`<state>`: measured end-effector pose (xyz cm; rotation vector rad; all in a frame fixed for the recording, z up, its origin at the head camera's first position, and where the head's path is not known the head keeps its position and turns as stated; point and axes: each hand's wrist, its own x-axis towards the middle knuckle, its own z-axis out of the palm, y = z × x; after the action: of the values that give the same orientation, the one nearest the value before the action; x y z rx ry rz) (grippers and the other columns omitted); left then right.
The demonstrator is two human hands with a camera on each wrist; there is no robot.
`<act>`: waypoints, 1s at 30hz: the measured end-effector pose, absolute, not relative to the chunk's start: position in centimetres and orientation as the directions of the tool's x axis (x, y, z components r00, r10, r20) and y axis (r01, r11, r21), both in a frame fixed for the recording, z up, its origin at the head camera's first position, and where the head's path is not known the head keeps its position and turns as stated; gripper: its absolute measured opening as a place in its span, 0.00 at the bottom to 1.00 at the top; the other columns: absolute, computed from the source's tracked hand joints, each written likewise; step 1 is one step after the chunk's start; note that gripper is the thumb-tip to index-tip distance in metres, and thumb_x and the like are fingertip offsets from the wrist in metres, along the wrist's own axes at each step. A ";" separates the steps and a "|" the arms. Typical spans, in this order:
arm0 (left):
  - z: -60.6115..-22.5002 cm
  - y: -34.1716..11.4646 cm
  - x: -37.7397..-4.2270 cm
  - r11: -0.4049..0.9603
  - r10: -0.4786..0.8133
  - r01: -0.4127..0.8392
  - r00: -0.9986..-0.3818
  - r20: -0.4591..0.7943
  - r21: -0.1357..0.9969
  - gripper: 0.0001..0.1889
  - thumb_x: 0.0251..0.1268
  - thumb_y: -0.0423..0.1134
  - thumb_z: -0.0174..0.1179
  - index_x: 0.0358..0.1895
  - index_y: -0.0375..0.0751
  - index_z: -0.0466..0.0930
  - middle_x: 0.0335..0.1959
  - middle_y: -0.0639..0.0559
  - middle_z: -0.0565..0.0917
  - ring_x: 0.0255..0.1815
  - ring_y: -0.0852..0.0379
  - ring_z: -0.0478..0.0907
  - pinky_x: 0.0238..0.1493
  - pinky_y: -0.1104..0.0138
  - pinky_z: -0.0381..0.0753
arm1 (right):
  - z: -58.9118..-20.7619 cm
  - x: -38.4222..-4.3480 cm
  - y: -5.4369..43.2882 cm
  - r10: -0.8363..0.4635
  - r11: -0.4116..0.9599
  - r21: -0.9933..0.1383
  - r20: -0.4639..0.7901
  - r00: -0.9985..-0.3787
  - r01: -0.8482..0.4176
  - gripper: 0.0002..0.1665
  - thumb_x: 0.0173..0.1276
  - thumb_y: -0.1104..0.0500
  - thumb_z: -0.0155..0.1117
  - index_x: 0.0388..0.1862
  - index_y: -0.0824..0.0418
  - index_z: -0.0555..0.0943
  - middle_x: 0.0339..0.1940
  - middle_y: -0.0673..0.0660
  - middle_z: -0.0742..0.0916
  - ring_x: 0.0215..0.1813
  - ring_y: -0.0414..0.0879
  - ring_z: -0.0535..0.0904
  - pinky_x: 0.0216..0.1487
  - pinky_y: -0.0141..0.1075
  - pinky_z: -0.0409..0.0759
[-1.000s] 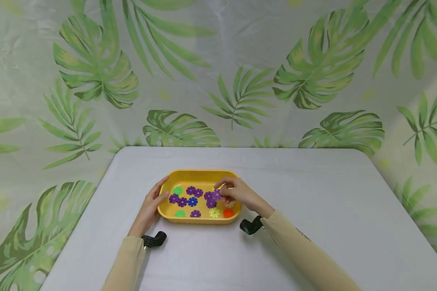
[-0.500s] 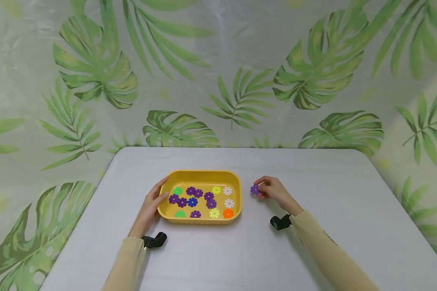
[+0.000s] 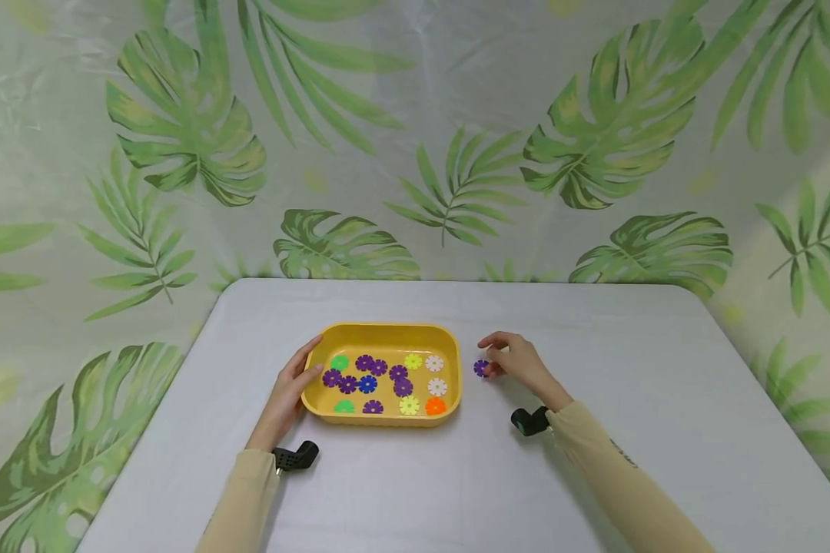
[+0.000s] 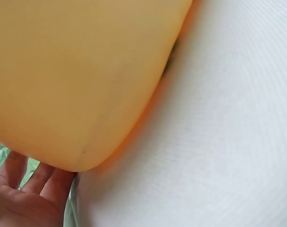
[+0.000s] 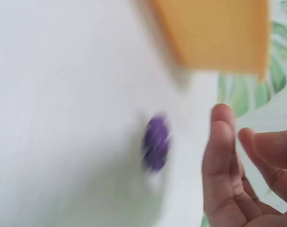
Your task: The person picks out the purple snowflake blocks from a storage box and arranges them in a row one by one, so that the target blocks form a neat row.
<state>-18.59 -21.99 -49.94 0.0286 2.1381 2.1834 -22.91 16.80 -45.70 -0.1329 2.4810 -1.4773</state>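
Note:
My left hand (image 3: 285, 399) grips the left end of a yellow plastic tray (image 3: 380, 420), thumb over the rim and fingers along the outer wall. In the left wrist view, the fingers (image 4: 58, 187) show at the wall's lower edge. To the right of the tray, a purple snowflake-shaped plastic disc (image 3: 480, 369) is by the white tabletop. My right hand (image 3: 524, 369) is just beside it, thumb and fingers parted. The right wrist view shows the purple disc (image 5: 156, 143), blurred, apart from the fingertips.
Inside the tray lie several more purple discs (image 3: 403, 386), a blue disc (image 3: 367, 384), two green, two yellow (image 3: 409, 405), two white (image 3: 437, 387) and an orange disc (image 3: 435, 405). A leaf-patterned curtain (image 3: 346, 238) hangs behind the white table (image 3: 595, 346).
My right hand has carried a purple disc out of the tray to the right and let it go beside the tray. The left hand has stayed on the tray.

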 end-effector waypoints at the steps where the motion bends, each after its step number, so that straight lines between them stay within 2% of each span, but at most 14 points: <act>1: -49.9 -22.0 -18.6 -0.018 0.073 -0.051 -0.996 -0.050 0.999 0.28 0.73 0.38 0.51 0.74 0.49 0.58 0.76 0.54 0.51 0.76 0.55 0.42 0.72 0.56 0.48 | -45.3 -22.8 16.4 -0.227 0.443 -0.896 -0.147 -0.963 0.032 0.15 0.71 0.68 0.51 0.53 0.74 0.75 0.43 0.70 0.79 0.30 0.50 0.81 0.36 0.38 0.84; 4: -49.8 -22.0 -18.5 -0.017 0.068 -0.056 -0.996 -0.055 0.998 0.28 0.73 0.37 0.51 0.74 0.49 0.58 0.76 0.54 0.51 0.76 0.56 0.42 0.72 0.56 0.48 | -44.0 -22.1 14.4 -0.319 0.313 -0.950 -0.100 -0.943 -0.005 0.17 0.72 0.65 0.52 0.54 0.76 0.74 0.46 0.73 0.78 0.33 0.52 0.82 0.39 0.42 0.84; 8: -49.8 -22.0 -18.4 -0.021 0.070 -0.052 -0.996 -0.050 0.998 0.27 0.74 0.36 0.49 0.74 0.49 0.58 0.76 0.54 0.50 0.76 0.55 0.42 0.72 0.56 0.49 | -42.7 -21.0 10.8 -0.469 0.242 -0.969 -0.069 -0.881 -0.053 0.17 0.74 0.63 0.53 0.54 0.74 0.74 0.48 0.72 0.79 0.36 0.55 0.82 0.41 0.45 0.84; 13: -49.7 -21.9 -18.4 -0.020 0.069 -0.048 -0.997 -0.047 0.999 0.27 0.74 0.36 0.49 0.74 0.49 0.58 0.76 0.54 0.51 0.76 0.56 0.42 0.72 0.56 0.49 | -43.2 -20.1 6.4 -0.620 0.274 -0.960 -0.130 -0.774 -0.058 0.15 0.74 0.65 0.52 0.54 0.72 0.76 0.49 0.71 0.79 0.37 0.58 0.82 0.41 0.47 0.83; 18: -49.8 -21.8 -18.5 -0.017 0.067 -0.052 -0.997 -0.050 0.999 0.27 0.74 0.36 0.49 0.74 0.49 0.59 0.76 0.53 0.51 0.76 0.54 0.43 0.72 0.55 0.49 | -44.8 -19.8 3.5 -0.674 0.357 -0.933 -0.218 -0.705 -0.053 0.14 0.71 0.67 0.51 0.52 0.70 0.78 0.46 0.64 0.82 0.33 0.52 0.79 0.37 0.40 0.82; 21: -49.9 -21.8 -18.5 -0.020 0.071 -0.049 -0.996 -0.048 0.999 0.27 0.74 0.36 0.49 0.74 0.48 0.58 0.76 0.52 0.51 0.76 0.53 0.44 0.72 0.55 0.49 | -45.4 -19.8 2.6 -0.685 0.413 -0.905 -0.237 -0.689 -0.099 0.14 0.70 0.68 0.51 0.50 0.67 0.80 0.46 0.59 0.83 0.36 0.48 0.76 0.41 0.37 0.78; 26: -49.8 -21.8 -18.5 -0.018 0.069 -0.046 -0.997 -0.045 0.999 0.27 0.74 0.36 0.49 0.74 0.47 0.58 0.76 0.51 0.52 0.75 0.53 0.44 0.72 0.55 0.49 | -46.1 -19.7 1.8 -0.674 0.496 -0.850 -0.249 -0.696 -0.176 0.14 0.68 0.69 0.52 0.45 0.60 0.83 0.45 0.51 0.84 0.46 0.44 0.73 0.55 0.41 0.71; 30: -49.7 -21.7 -18.5 -0.017 0.064 -0.043 -0.997 -0.042 0.999 0.27 0.74 0.35 0.48 0.74 0.47 0.58 0.76 0.51 0.52 0.76 0.54 0.44 0.72 0.55 0.48 | -46.3 -19.8 1.5 -0.676 0.506 -0.838 -0.239 -0.697 -0.203 0.15 0.64 0.73 0.53 0.43 0.62 0.84 0.43 0.51 0.84 0.45 0.44 0.74 0.55 0.40 0.72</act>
<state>-18.45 -21.71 -49.67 0.0234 2.1479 2.1885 -19.76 1.47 -46.31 -0.7173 2.1971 -1.1215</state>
